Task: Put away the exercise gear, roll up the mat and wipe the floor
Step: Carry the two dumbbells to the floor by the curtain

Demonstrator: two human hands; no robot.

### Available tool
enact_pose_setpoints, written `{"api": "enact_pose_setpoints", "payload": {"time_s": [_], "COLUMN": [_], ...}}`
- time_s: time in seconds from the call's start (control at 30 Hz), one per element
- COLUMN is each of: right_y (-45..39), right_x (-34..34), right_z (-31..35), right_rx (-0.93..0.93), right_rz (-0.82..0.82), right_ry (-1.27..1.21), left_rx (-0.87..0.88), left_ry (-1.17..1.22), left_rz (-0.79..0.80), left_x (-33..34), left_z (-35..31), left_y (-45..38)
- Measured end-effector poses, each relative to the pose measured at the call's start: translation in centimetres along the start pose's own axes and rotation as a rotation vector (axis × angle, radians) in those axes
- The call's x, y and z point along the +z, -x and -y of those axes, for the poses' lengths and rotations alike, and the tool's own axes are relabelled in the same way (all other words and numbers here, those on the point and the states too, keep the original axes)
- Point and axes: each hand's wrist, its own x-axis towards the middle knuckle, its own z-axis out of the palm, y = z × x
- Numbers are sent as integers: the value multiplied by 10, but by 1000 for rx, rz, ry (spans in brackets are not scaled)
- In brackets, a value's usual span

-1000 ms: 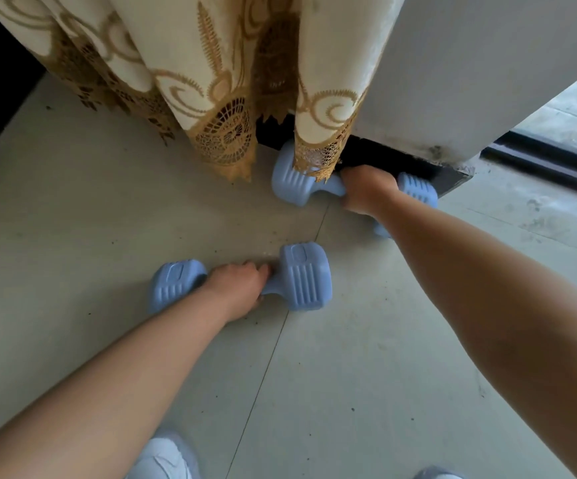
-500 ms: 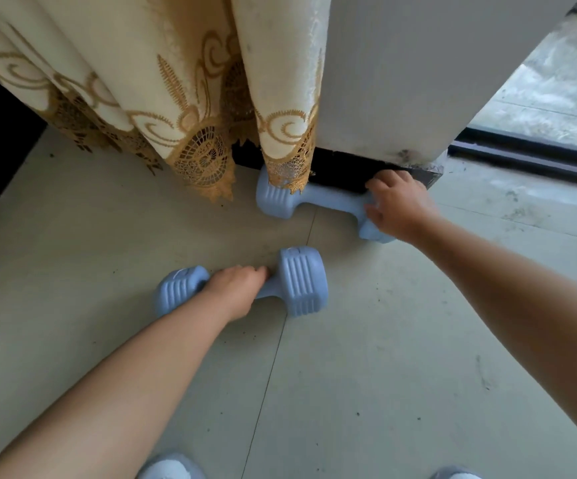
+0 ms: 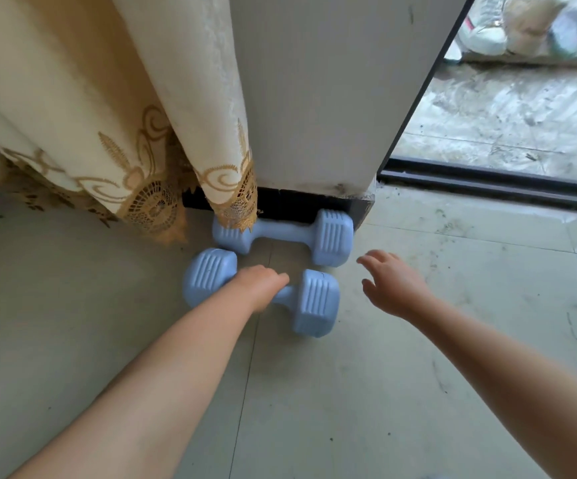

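At the left, the cream curtain [image 3: 114, 140] hung down to the tiled floor [image 3: 72, 305], its lace hem draped over one end of the far dumbbell [image 3: 281, 233]. That dumbbell lay along the dark skirting at the foot of the white wall [image 3: 314, 98], and nothing was holding it. Just in front, our left hand [image 3: 257, 288] had its fingers wrapped round the handle of the near dumbbell [image 3: 262, 288], which we had slid forward until its left head sat almost touching the far one. To the right, our right hand [image 3: 392, 286] had let go of the far dumbbell and drawn back; it hovered above the floor with fingers spread and grasping nothing. We judged one weight parked and the second nearly so. Beyond the door track [image 3: 487, 184] lay a dusty balcony. No mat was in view.
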Motion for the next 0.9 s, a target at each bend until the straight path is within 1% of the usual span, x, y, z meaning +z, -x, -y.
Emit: {"api": "enact_pose_setpoints", "payload": {"time_s": [0.23,0.6,0.77,0.9], "right_y": [-3,-14,-16,-17], "right_x": [-1,-6,-7,-6], "right_z": [-2,-1,3,14], "right_rx": [28,37,37,20], "right_rz": [34,38,47,97], "right_ry": [-33,-66,-86,-124], "left_rx": [-18,-15,2,0], "left_ry": [54,67,66,77], "left_rz": [-20,-44,-27,-5], "left_x": [-7,0,0,-1], "left_z": [-16,-12,-10,-9], "left_y": [-12,-13,-12,-12]}}
